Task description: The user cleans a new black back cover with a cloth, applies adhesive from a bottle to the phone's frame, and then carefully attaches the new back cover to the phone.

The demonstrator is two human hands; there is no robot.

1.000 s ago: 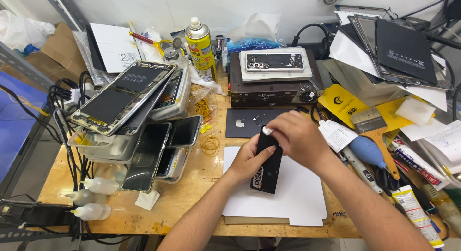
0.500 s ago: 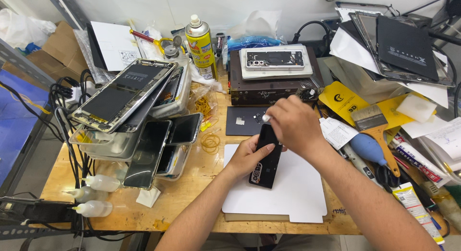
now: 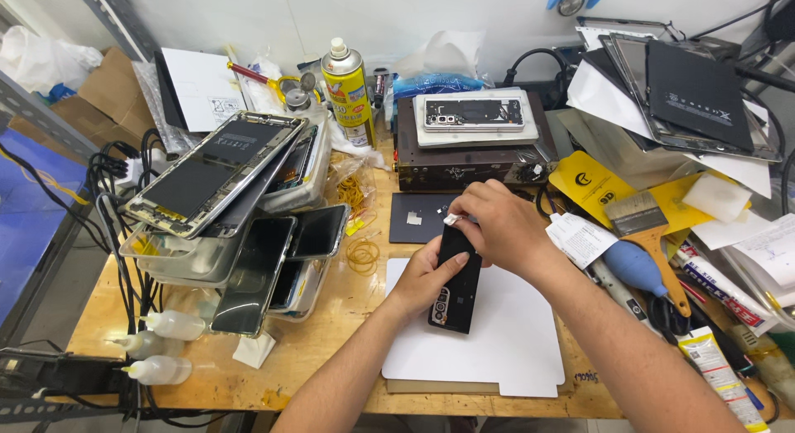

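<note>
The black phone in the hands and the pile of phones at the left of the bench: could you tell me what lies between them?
In the head view, loose yellow rubber bands lie on the bare wooden bench between the black phone and the pile of phones.

A glossy black glass-backed phone [image 3: 457, 280] is shining between the left hand [image 3: 431, 276] and right hand [image 3: 497, 230]. Under them a matt white paper sheet [image 3: 497, 350] is lying on scuffed, raw wooden bench [image 3: 331, 350]. Right of the right hand, a wood-handled bristle brush [image 3: 646, 234] is resting.
</note>
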